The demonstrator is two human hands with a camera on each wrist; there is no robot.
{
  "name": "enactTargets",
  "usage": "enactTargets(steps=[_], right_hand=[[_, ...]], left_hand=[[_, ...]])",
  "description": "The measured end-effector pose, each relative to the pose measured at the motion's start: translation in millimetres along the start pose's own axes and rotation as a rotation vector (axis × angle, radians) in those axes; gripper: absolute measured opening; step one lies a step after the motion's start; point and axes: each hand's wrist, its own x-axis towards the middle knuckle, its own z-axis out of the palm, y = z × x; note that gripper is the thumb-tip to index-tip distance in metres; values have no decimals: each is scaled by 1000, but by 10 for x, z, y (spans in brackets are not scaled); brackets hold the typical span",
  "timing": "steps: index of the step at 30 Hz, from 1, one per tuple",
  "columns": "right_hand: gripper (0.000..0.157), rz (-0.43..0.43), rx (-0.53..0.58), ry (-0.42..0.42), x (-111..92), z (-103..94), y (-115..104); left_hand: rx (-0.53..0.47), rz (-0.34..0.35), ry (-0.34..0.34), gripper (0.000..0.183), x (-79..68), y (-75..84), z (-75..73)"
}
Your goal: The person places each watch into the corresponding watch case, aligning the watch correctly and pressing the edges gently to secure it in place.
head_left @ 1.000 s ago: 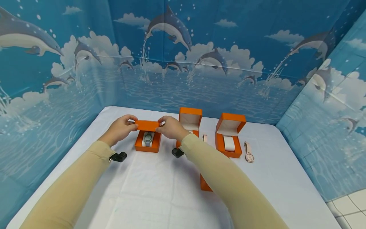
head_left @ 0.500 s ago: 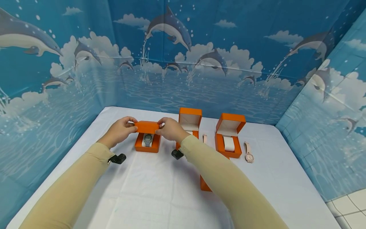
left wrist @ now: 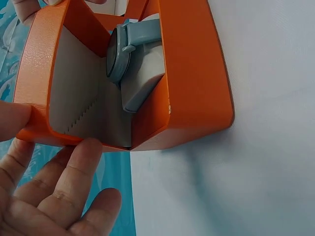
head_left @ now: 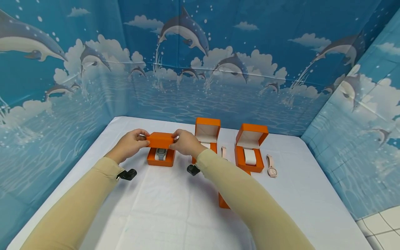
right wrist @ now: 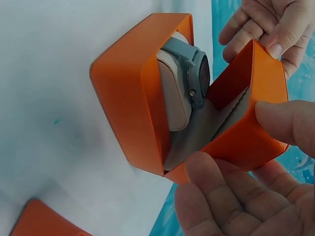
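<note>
An orange watch box [head_left: 160, 162] stands at the left of the white table with its lid [head_left: 160, 141] tilted part-way down over the base. Inside, a wristwatch with a grey-blue strap [right wrist: 197, 78] is wrapped round a pale cushion [left wrist: 146, 73]. My left hand [head_left: 128, 145] holds the lid's left end, thumb on the front face and fingers at the side. At the opposite end, my right hand [head_left: 186, 143] pinches the lid the same way. The right wrist view shows both hands on the lid, with a gap between lid and base.
Two more orange boxes stand open to the right, a nearer one [head_left: 207, 122] partly behind my right hand and another [head_left: 253, 130] beyond it. Pink-strapped watches [head_left: 272, 171] lie beside them. My right forearm partly covers another orange box [head_left: 223, 202].
Both hands have tipped the lid forward and down, so it now covers more of the watch. The base and the other boxes have stayed put.
</note>
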Motion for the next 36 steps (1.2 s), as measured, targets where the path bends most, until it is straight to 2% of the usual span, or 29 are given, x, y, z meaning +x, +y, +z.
enactTargets(steps=[14,25,36], right_hand=[[44,12,-11,0,-33,81,12],[43,27,-63,10,-51,167,22],[43,25,-214,1,-85,279,34]], left_hand=[[33,10,-10,39,-40,-64,24],[68,35,-23,39,-66,-156,39],[94,66,-50,41,-153,-251,114]])
